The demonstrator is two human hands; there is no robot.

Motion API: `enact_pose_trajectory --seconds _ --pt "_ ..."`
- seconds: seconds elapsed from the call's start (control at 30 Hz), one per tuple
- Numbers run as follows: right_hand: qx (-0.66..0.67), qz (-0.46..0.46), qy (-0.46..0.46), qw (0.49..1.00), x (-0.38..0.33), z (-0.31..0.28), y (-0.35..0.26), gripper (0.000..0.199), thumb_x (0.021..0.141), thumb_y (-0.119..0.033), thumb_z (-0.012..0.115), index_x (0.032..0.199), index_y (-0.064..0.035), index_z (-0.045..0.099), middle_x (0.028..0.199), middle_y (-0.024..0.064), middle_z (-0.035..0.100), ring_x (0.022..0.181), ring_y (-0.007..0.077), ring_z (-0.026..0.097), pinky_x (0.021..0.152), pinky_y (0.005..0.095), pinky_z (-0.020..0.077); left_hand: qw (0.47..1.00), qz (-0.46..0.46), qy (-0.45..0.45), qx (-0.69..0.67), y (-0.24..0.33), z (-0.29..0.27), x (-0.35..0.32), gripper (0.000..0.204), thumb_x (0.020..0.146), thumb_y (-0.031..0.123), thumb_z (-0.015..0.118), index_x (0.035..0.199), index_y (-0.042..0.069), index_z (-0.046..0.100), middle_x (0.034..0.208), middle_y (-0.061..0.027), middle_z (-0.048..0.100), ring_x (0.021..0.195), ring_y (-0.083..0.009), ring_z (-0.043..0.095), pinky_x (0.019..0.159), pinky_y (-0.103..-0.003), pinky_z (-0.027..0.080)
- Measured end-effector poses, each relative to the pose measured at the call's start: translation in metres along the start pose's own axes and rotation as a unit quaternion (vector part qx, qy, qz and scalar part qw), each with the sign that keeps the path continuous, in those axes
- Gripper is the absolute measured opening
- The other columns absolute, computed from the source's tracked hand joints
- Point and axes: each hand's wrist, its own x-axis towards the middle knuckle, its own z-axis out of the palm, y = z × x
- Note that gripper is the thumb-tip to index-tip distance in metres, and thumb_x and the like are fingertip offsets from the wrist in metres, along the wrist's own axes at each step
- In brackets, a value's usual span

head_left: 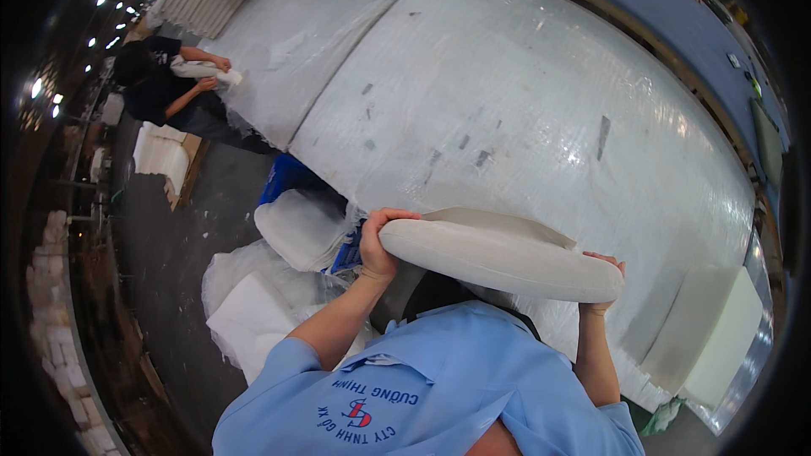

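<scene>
A pale beige seat cushion [500, 263] with rounded ends is held up on edge in front of my chest. My left hand [380, 243] is closed round its left end, thumb and fingers over the upper edge. At the other end, my right hand [598, 308] grips the cushion from behind and below, and part of that hand is hidden by it. A flap of beige fabric [498, 224] stands along the cushion's far side. Beyond the cushion lies a wide worktable [507, 93] wrapped in clear plastic film, with dark tape scraps stuck to it.
To my left, a blue crate [287, 176] holds a white padded piece [302, 228]. White foam in plastic [253, 317] sits nearer. A foam block [718, 338] stands at the right. A co-worker [169, 89] handles a cushion at far left, near stacked cushions [198, 0]. A blue table [642, 0] lies beyond.
</scene>
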Motion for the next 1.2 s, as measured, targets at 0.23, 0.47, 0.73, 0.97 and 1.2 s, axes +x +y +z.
enact_pose_trajectory --seconds 0.23,0.47,0.73,0.97,1.2 --pt "0.010 0.025 0.088 0.996 0.009 -0.020 0.021 0.068 0.116 -0.048 0.024 0.116 0.0012 0.071 0.115 0.0157 0.076 0.112 0.0257 0.068 0.109 0.0393 0.0471 0.999 -0.034 -0.030 -0.010 -0.001 -0.001 0.023 0.067 0.112 0.044 0.025 0.117 -0.004 0.070 0.114 -0.0178 0.075 0.109 -0.0277 0.068 0.102 -0.042 0.050" --pt "-0.123 -0.124 0.045 0.984 -0.022 0.024 -0.031 0.069 0.113 -0.052 0.029 0.125 0.0041 0.068 0.123 0.0143 0.073 0.119 0.0231 0.063 0.109 0.0364 0.0433 0.665 0.383 -0.304 0.564 0.095 0.084 -0.021 0.043 0.094 0.030 0.072 0.125 0.001 0.069 0.121 -0.0177 0.070 0.111 -0.0328 0.066 0.100 -0.046 0.049" --pt "-0.203 -0.280 0.049 0.937 -0.054 0.047 -0.052 0.057 0.109 -0.046 0.044 0.115 0.0040 0.070 0.105 0.0132 0.073 0.096 0.0209 0.067 0.088 0.0331 0.0507 0.539 0.410 -0.429 0.597 0.055 0.192 -0.078 0.082 0.081 0.033 0.083 0.149 0.001 0.050 0.139 -0.0193 0.059 0.113 -0.0349 0.065 0.094 -0.046 0.053" --pt "-0.187 -0.282 0.071 0.939 -0.065 0.041 -0.049 0.047 0.107 -0.034 0.046 0.097 0.0036 0.072 0.092 0.0149 0.072 0.083 0.0219 0.067 0.076 0.0334 0.0514 0.518 0.354 -0.465 0.625 0.028 0.237 -0.098 0.080 0.081 0.031 0.084 0.144 -0.005 0.050 0.121 -0.0229 0.066 0.096 -0.0352 0.072 0.082 -0.042 0.059" --pt "-0.212 -0.222 0.049 0.950 -0.066 0.030 -0.059 0.040 0.103 -0.023 0.047 0.083 0.0038 0.071 0.078 0.0129 0.070 0.073 0.0204 0.063 0.070 0.0349 0.0485 0.511 0.262 -0.494 0.653 0.020 0.243 -0.095 0.079 0.086 0.040 0.078 0.143 -0.007 0.051 0.111 -0.0248 0.070 0.096 -0.0390 0.073 0.081 -0.046 0.059"
